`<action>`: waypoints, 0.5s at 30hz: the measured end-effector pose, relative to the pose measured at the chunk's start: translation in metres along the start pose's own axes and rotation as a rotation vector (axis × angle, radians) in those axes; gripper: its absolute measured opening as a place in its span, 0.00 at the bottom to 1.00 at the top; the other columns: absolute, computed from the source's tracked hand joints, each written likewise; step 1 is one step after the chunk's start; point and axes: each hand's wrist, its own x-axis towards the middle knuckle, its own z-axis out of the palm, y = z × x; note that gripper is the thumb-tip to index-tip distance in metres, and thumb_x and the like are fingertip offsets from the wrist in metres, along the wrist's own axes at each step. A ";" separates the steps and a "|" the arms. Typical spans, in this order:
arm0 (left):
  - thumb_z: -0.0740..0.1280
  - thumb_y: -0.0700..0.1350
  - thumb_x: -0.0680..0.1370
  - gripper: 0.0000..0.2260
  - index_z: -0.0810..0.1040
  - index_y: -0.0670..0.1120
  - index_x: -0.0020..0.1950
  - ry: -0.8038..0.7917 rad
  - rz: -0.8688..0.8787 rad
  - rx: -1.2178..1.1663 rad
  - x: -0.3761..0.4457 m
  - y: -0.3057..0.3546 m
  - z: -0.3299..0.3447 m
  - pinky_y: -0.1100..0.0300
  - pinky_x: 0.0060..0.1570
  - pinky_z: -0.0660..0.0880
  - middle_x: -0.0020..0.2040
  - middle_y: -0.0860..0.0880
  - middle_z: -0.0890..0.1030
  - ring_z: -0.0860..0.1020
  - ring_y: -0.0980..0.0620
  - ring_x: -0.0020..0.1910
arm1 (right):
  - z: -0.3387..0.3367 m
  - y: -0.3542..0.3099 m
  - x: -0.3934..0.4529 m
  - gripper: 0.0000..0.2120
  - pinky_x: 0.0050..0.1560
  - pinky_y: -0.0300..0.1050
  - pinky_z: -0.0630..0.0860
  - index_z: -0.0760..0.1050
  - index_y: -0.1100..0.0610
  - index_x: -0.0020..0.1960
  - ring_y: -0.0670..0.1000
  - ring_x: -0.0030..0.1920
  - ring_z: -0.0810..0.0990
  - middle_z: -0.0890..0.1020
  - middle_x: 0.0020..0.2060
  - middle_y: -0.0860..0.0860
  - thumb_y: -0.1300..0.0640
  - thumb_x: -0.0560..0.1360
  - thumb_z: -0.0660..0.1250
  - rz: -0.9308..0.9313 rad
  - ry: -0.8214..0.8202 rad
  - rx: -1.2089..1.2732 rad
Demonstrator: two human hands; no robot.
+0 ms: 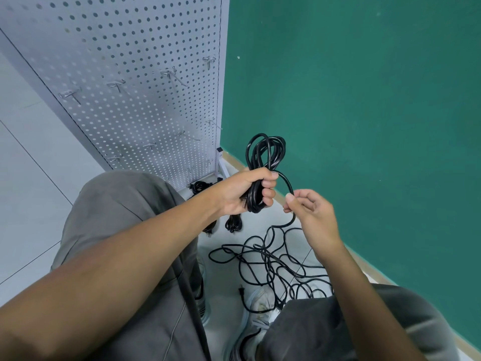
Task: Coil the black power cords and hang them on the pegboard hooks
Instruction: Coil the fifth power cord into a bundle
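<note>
My left hand (246, 192) grips a bundle of black power cord loops (264, 155), which stick up above my fist. The free strand curves from the bundle to my right hand (309, 212), which pinches it between thumb and fingers. Below, the loose rest of the cord (270, 261) lies tangled on the floor, with a plug (241, 291) near my shoe. The white pegboard (135, 82) stands at the upper left, with several bare metal hooks (173, 75). Two other coiled black cords (233, 223) lie on the floor near its foot.
A green wall (364, 100) runs along the right, with a beige skirting at the floor. My knees in grey trousers (125, 204) and a white shoe (260, 306) fill the bottom. White floor tiles (26, 165) lie to the left.
</note>
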 end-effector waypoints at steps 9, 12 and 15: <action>0.70 0.40 0.79 0.14 0.70 0.47 0.37 0.164 0.075 0.487 0.003 -0.005 -0.009 0.59 0.35 0.70 0.32 0.49 0.69 0.70 0.51 0.32 | 0.002 0.004 -0.012 0.08 0.43 0.39 0.76 0.78 0.60 0.43 0.48 0.37 0.77 0.81 0.35 0.51 0.58 0.80 0.70 -0.103 0.184 0.121; 0.72 0.44 0.80 0.12 0.74 0.46 0.39 0.195 0.086 0.656 0.005 -0.015 -0.010 0.57 0.35 0.71 0.33 0.49 0.74 0.73 0.50 0.32 | 0.015 -0.013 -0.015 0.10 0.57 0.47 0.78 0.79 0.55 0.41 0.47 0.48 0.81 0.83 0.44 0.46 0.55 0.80 0.70 -0.176 0.209 0.065; 0.69 0.47 0.82 0.07 0.79 0.44 0.52 0.147 0.072 0.706 0.002 -0.019 -0.003 0.64 0.35 0.73 0.44 0.45 0.82 0.78 0.50 0.40 | 0.024 -0.021 -0.009 0.12 0.71 0.51 0.70 0.79 0.57 0.42 0.38 0.64 0.74 0.78 0.62 0.47 0.51 0.80 0.69 -0.167 0.268 -0.001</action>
